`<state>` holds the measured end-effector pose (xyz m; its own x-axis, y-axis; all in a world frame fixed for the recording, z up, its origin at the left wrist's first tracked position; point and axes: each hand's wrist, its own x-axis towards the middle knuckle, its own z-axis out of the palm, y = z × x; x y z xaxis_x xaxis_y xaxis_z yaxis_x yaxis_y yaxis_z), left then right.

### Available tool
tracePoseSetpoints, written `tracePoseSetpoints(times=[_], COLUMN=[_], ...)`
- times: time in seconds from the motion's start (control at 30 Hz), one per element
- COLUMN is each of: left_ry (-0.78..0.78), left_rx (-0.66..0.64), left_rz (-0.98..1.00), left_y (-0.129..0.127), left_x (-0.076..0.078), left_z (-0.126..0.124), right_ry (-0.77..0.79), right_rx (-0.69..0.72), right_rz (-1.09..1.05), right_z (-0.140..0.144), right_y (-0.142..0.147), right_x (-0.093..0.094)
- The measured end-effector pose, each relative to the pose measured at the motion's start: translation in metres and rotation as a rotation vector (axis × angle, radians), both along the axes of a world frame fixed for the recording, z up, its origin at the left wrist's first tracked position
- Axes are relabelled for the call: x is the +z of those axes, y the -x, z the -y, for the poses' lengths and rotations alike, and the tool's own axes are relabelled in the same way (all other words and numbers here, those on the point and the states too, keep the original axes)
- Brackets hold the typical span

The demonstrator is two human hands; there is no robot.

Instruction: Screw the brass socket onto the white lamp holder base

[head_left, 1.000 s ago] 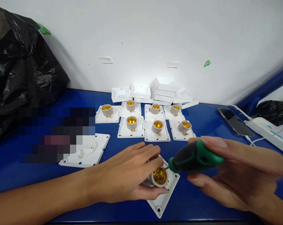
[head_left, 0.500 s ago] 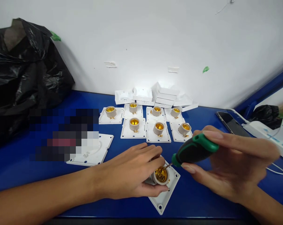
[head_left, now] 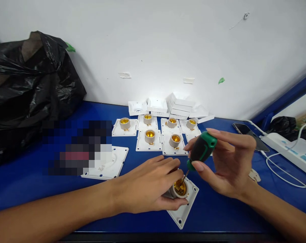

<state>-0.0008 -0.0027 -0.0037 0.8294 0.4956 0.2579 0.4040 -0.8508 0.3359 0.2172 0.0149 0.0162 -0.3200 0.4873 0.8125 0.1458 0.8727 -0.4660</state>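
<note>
My left hand [head_left: 153, 185] is wrapped round a lamp socket [head_left: 181, 189] with a pale ceramic collar and a brass-coloured inside. Under the socket lies a white square plate [head_left: 184, 214], turned cornerwise near the table's front edge. In my right hand [head_left: 226, 162] is a green and black screwdriver [head_left: 202, 150], gripped by its handle between thumb and fingers. Its shaft slants down to the left, and the tip reaches inside the socket; what it touches there is too small to make out.
Beyond my hands, several white plates with sockets [head_left: 149, 136] stand in rows, with white box covers [head_left: 180, 104] stacked behind. A bare plate [head_left: 106, 170] lies left. A black bag [head_left: 33, 87], phone [head_left: 249, 135], power strip [head_left: 289, 152] and cables edge the blue table [head_left: 36, 206].
My right hand has shifted left and the screwdriver stands steeper, its tip still in the socket. My left hand keeps its grip. The whole view has shifted slightly.
</note>
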Motion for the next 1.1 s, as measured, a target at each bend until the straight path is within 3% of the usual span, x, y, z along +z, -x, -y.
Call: tracePoseSetpoints(times=[0.2, 0.27, 0.43, 0.5, 0.63, 0.7, 0.8, 1.0, 1.1], left_ry=[-0.071, -0.047, -0.038, -0.038, -0.053, -0.063, -0.055, -0.031, 0.022], left_rx=[0.020, 0.006, 0.012, 0.004, 0.008, 0.016, 0.009, 0.018, 0.006], left_rz=[-0.003, -0.008, -0.020, -0.025, -0.015, -0.015, -0.017, -0.008, -0.012], left_y=[0.000, 0.000, 0.000, 0.000, 0.000, 0.000, 0.000, 0.000, 0.000], left_x=[-0.001, -0.001, 0.001, 0.001, 0.000, 0.000, 0.000, 0.000, 0.001], left_z=[0.001, 0.001, 0.000, 0.000, 0.001, 0.001, 0.002, 0.001, 0.001], right_ry=[-0.081, -0.051, -0.165, -0.119, -0.162, -0.186, -0.106, -0.097, -0.048], right_rx=[-0.159, -0.140, -0.050, -0.012, -0.108, -0.085, -0.054, -0.123, -0.077], right_rz=[-0.040, -0.027, -0.092, -0.049, -0.050, -0.072, -0.061, -0.024, 0.037], right_z=[0.011, 0.013, 0.012, 0.012, 0.014, 0.014, 0.012, 0.013, 0.018], right_y=[-0.006, -0.006, -0.003, -0.002, 0.000, 0.002, 0.003, -0.003, -0.005], right_x=[-0.011, -0.012, -0.009, -0.008, -0.007, -0.007, -0.008, -0.012, -0.012])
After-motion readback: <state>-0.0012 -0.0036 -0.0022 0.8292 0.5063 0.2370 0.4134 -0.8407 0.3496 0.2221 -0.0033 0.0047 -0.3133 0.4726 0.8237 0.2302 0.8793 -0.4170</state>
